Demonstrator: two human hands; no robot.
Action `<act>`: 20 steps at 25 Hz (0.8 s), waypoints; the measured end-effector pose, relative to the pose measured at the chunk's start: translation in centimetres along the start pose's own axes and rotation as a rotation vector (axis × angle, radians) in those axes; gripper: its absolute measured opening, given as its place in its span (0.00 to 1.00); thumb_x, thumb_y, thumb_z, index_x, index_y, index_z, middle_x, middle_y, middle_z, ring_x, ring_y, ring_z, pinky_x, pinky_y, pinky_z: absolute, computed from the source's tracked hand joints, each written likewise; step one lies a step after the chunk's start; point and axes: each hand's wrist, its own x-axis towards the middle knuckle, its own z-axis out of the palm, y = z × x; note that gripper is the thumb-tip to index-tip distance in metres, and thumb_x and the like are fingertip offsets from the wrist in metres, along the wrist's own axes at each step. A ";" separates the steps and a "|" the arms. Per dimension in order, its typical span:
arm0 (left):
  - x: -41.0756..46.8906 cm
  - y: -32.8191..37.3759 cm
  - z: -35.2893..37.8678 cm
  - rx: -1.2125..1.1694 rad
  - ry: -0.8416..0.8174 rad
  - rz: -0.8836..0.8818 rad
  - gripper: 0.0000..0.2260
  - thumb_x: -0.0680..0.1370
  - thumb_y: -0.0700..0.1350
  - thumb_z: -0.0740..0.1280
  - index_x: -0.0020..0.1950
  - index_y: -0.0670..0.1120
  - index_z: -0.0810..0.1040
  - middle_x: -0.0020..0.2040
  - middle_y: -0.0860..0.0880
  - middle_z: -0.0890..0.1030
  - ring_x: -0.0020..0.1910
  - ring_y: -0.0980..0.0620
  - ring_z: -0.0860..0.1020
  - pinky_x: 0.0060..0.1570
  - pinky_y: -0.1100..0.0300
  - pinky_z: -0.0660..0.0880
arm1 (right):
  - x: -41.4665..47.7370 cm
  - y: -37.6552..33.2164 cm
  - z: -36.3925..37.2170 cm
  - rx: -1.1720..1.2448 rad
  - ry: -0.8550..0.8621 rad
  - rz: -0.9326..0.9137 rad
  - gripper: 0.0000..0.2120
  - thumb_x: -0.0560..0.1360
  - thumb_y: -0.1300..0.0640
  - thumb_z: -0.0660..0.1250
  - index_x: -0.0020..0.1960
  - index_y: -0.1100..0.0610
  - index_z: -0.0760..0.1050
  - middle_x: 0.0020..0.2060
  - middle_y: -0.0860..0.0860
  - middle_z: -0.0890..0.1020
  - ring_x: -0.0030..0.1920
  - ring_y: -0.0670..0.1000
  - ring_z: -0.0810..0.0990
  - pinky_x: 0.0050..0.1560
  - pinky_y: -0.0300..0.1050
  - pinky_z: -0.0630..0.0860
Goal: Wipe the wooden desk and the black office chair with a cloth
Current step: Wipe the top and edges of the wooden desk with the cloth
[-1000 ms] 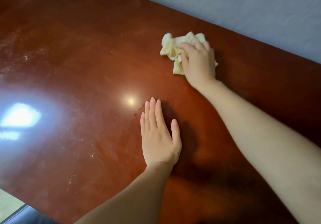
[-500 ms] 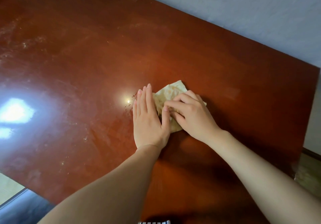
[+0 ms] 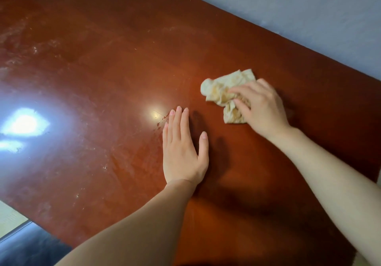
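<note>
Location type: indoor room, office or study; I cannot tell which.

Evidence:
- A large desk (image 3: pixel 103 69) of glossy red-brown wood fills my view from 9 to 4 o'clock.
- A plain grey-blue wall (image 3: pixel 299 8) runs along the desk's far edge, from 12 to 3 o'clock, with the desk set against it.
- Glare (image 3: pixel 24 123) at 9 o'clock is a bright light reflected in the varnish.
- At 7 o'clock, past the near desk edge, are pale floor (image 3: pixel 8 218) and a black object (image 3: pixel 31 247), type unclear.
</note>
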 end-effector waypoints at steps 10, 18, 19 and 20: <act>0.0 0.0 -0.2 -0.073 -0.005 0.001 0.29 0.77 0.60 0.50 0.77 0.50 0.59 0.77 0.52 0.58 0.77 0.56 0.48 0.74 0.63 0.40 | 3.2 -3.2 2.3 0.099 0.141 0.535 0.09 0.74 0.60 0.68 0.53 0.55 0.81 0.50 0.52 0.82 0.52 0.56 0.75 0.50 0.43 0.66; -1.3 -1.7 -3.3 -0.438 -0.021 0.084 0.26 0.76 0.56 0.58 0.71 0.45 0.70 0.72 0.49 0.69 0.75 0.55 0.58 0.71 0.69 0.54 | -4.0 -9.6 1.2 0.119 -0.050 0.347 0.10 0.73 0.60 0.69 0.53 0.55 0.82 0.50 0.51 0.82 0.53 0.55 0.75 0.52 0.47 0.70; -1.9 -2.0 -4.0 -0.441 0.002 0.090 0.25 0.76 0.54 0.58 0.70 0.44 0.70 0.70 0.49 0.71 0.74 0.55 0.61 0.71 0.66 0.57 | -4.6 -10.4 1.2 0.115 -0.073 0.347 0.10 0.73 0.60 0.69 0.54 0.55 0.82 0.50 0.51 0.82 0.54 0.55 0.75 0.52 0.46 0.70; -2.5 -2.5 -4.7 -0.427 0.040 0.106 0.23 0.76 0.53 0.59 0.69 0.44 0.72 0.68 0.49 0.73 0.72 0.55 0.63 0.70 0.64 0.60 | -5.3 -11.2 1.3 0.110 -0.098 0.345 0.10 0.73 0.60 0.69 0.54 0.54 0.82 0.50 0.50 0.82 0.54 0.55 0.75 0.52 0.45 0.69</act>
